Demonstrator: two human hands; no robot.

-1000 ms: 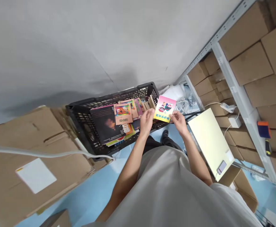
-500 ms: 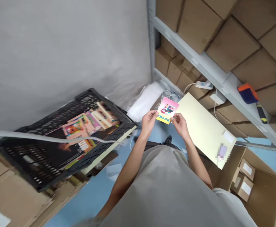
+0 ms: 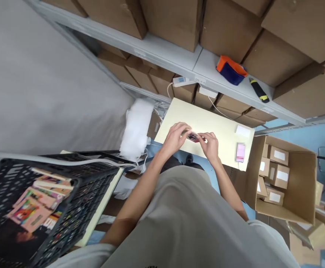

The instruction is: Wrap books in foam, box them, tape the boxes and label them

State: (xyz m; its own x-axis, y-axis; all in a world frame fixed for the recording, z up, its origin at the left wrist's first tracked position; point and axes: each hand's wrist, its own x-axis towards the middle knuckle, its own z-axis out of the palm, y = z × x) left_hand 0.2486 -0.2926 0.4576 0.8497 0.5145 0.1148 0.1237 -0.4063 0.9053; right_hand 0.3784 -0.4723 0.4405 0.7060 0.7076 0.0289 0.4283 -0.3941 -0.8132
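A small printed booklet (image 3: 192, 137) is held between the two hands, seen against the near part of a pale yellow surface (image 3: 187, 113). Its left side is grasped by the fingers of the left hand (image 3: 176, 138), its right side by those of the right hand (image 3: 210, 146). The cover is tilted and sharply foreshortened, so its print cannot be read.

Directions are taken from the booklet. At three o'clock, a white slip (image 3: 243, 130) is seen at the surface's far right end; just below it lies a pinkish item (image 3: 240, 152), blurred by pixels. At four o'clock stands an open carton (image 3: 302, 178), in which small labelled boxes (image 3: 279, 175) are stacked. At one o'clock, an orange-and-blue object (image 3: 231, 70) is set on a grey shelf (image 3: 207, 65), with a black-and-yellow tool (image 3: 258, 90) at two o'clock. A white wrapped bundle (image 3: 137, 128) is found at nine o'clock. At eight, books (image 3: 31, 212) are held in a black crate (image 3: 94, 190).
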